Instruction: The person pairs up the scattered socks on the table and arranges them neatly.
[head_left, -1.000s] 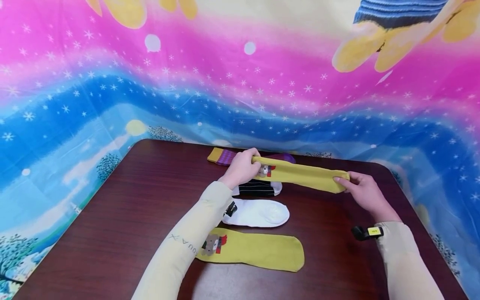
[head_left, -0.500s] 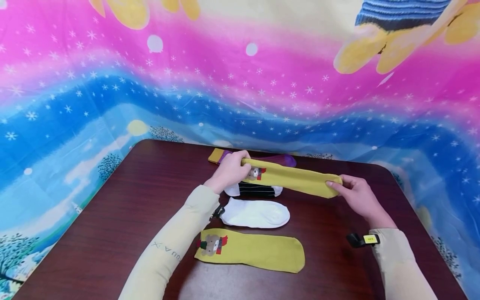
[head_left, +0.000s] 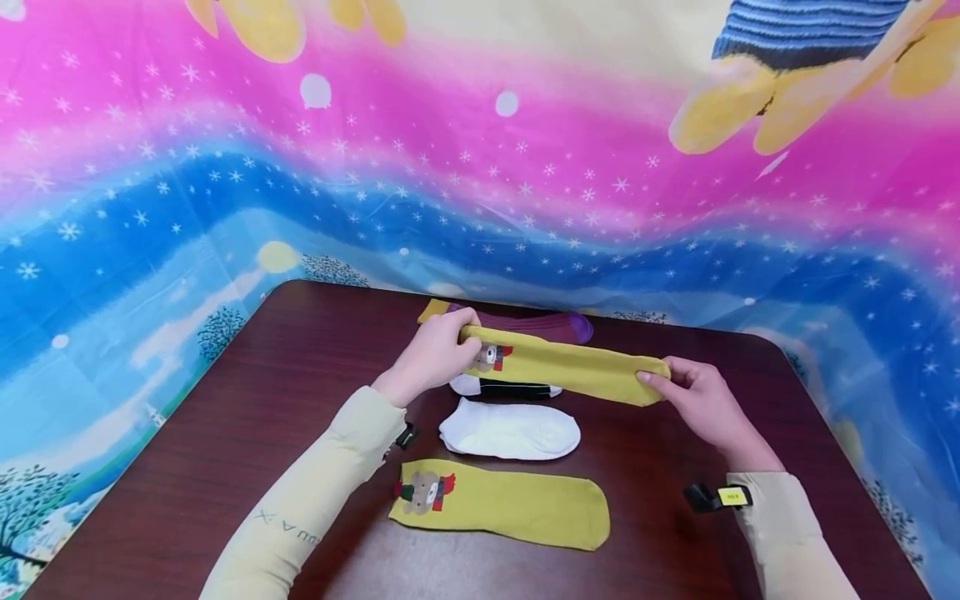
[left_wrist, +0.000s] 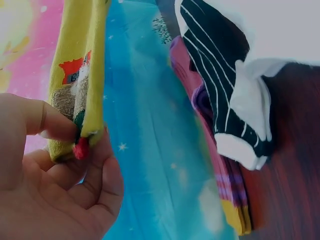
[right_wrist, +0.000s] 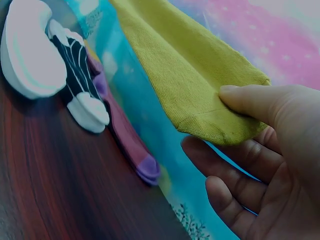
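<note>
A mustard-yellow sock with a bear print is stretched between my two hands above the table. My left hand pinches its cuff end beside the bear; in the left wrist view the thumb presses on the print. At the toe end my right hand pinches the fabric between thumb and fingers, which the right wrist view shows closely. A matching yellow sock lies flat nearest me. Beyond it lies a white sock, then a black sock with white stripes, partly hidden behind the held sock.
A purple sock with a yellow cuff lies along the far edge of the dark wooden table. Behind the table hangs a colourful printed cloth. Black straps with small devices sit on both wrists.
Both hands have moved left and slightly toward me, carrying the stretched yellow sock along. More of the purple sock shows now, while the socks on the table stay put.
</note>
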